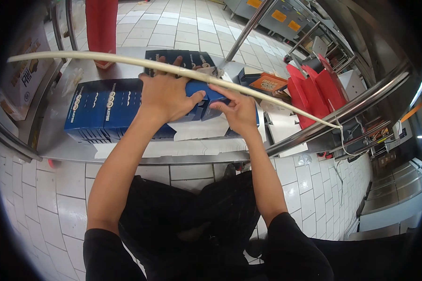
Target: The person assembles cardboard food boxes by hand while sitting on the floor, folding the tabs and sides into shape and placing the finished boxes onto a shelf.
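Several folded blue cartons point(123, 105) stand packed in rows on a metal shelf point(56, 140). My left hand point(164, 96) lies over the middle of the row, fingers spread, its fingertips on the dark cartons point(199, 58) behind. Beside it, my right hand point(239, 111) pinches the edge of a blue carton point(200, 89) between thumb and fingers. White carton flaps point(201, 129) stick out toward me below both hands. Part of the carton between the hands is hidden by fingers.
A pale cream strip point(126, 59) crosses above the hands. Red folded cartons point(314, 89) and an orange-and-black carton point(267, 82) sit to the right, near a metal rail point(361, 100). A tall red object point(102, 33) stands at the back left, near a white box point(26, 75).
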Demonstrator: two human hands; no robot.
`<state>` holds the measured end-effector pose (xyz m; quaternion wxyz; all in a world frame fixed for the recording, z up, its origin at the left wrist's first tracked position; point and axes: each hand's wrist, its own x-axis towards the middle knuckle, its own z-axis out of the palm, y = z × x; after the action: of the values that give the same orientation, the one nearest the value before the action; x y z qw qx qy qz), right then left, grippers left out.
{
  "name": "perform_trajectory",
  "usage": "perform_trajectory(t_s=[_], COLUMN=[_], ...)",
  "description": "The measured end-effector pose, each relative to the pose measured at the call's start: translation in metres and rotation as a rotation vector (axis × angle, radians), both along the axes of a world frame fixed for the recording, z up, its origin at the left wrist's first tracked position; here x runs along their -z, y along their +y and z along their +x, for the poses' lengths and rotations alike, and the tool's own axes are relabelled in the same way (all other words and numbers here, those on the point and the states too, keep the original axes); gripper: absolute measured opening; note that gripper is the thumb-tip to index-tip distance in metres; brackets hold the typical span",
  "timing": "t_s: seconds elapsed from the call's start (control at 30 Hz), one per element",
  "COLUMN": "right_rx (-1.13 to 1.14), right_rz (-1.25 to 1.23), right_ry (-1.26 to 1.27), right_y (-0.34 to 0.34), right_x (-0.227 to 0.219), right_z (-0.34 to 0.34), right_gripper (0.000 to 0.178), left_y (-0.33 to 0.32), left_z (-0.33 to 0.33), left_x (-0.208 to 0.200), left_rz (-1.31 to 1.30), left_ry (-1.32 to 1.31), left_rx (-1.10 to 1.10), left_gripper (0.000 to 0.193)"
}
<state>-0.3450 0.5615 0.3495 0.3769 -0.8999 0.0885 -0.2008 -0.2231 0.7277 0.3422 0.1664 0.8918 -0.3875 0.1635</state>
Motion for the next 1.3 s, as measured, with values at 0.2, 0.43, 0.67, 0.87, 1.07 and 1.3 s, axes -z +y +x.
perform_trajectory(t_s=[0.2,0.43,0.67,0.87,1.07,1.3], right_rx=[0.063,0.117,-0.092,-0.389,-0.101,-0.175], right_rz=[-0.308,-0.016,0.13,0.096,-0.034,-0.14], right_ry=[-0.379,-0.294,0.137,0.232,-0.172,-0.236], right_y=[0.007,0.018,-0.009,-0.069,-0.084,-0.1], right_x=[0.038,0.034,0.059,0.056,0.029,0.052], right_z=[0.026,0.032,-0.003,0.003,0.116,0.146], right_gripper=[0.046,0.052,0.03,0.033,0.046,0.041], left_y=[0.006,0.003,-0.002,-0.002,-0.052,-0.065], left_z=[-0.004,-0.003,-0.005,0.023,0.063,0.058], left_x=[-0.018,-0.007,-0.007,-0.029,-0.031,-0.021], left_rz=[0.097,0.026,0.08,0.115,0.209,0.215], left_ry=[0.043,-0.046,-0.044,0.019,0.102,0.063], left_rx=[0.013,0.017,-0.008,0.07,0.045,0.088], left_gripper=[0.057,0.059,0.064,0.068,0.058,0.052])
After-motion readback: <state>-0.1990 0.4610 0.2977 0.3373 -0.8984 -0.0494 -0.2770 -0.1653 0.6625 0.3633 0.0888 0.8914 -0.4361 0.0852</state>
